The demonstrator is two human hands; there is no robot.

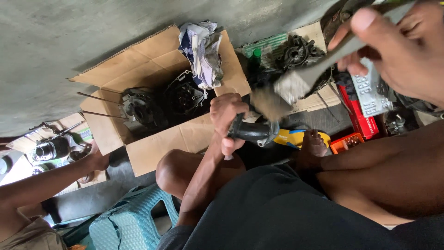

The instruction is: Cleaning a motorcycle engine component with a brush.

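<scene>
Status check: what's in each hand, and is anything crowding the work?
Left hand gripping black metal part. Right hand holding paintbrush above it. Cardboard with engine parts and rag just beyond.

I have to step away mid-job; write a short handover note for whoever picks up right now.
Left hand: closed around a dark curved metal tube part, held above the knees.
Right hand: gripping the grey handle of a flat paintbrush, its blurred bristles right at the tube's top.
Nearby: flattened brown cardboard carrying two dark engine casings and a crumpled rag; another dark engine casing beyond the brush; a red box by the foot. Another person's arm reaches in at left.
Done: cannot tell how much is brushed.
Left: the tube is not set down.
</scene>
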